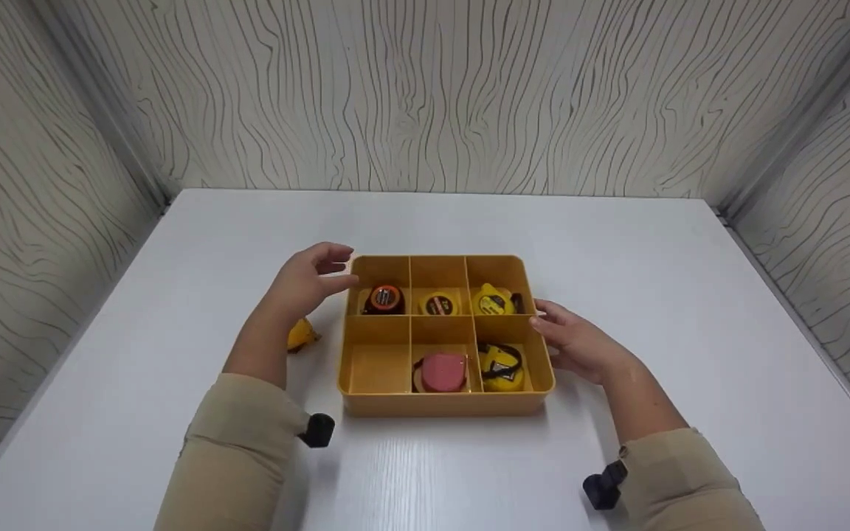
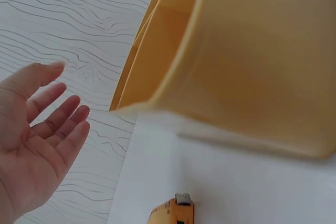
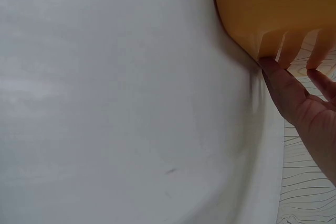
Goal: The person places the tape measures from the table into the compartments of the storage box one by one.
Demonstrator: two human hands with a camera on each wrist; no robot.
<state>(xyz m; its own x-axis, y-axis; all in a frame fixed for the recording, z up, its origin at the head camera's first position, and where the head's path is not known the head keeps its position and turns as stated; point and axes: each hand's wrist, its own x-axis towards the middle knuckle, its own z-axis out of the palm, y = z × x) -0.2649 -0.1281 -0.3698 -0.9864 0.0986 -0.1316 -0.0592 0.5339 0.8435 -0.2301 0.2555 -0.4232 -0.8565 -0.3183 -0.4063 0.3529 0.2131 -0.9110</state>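
Observation:
A yellow-orange divided box (image 1: 443, 405) stands on the table, its compartments in two rows. The far row holds an orange-and-black tape measure (image 1: 385, 298), a yellow one (image 1: 440, 304) and another yellow one (image 1: 494, 301). In the near row lie a pink tape measure (image 1: 443, 372) and a yellow one with a black strap (image 1: 503, 369); the near left compartment is bare. My left hand (image 1: 305, 280) is beside the far left corner, fingers relaxed, apart from the wall in the left wrist view. Fingertips of my right hand (image 1: 580, 341) touch the right wall.
Partly hidden behind my left forearm, a yellow-orange tape measure (image 1: 302, 335) lies on the white table (image 1: 617, 236), left of the box. Wood-grain patterned panels (image 1: 425, 96) rise behind the table and on both sides.

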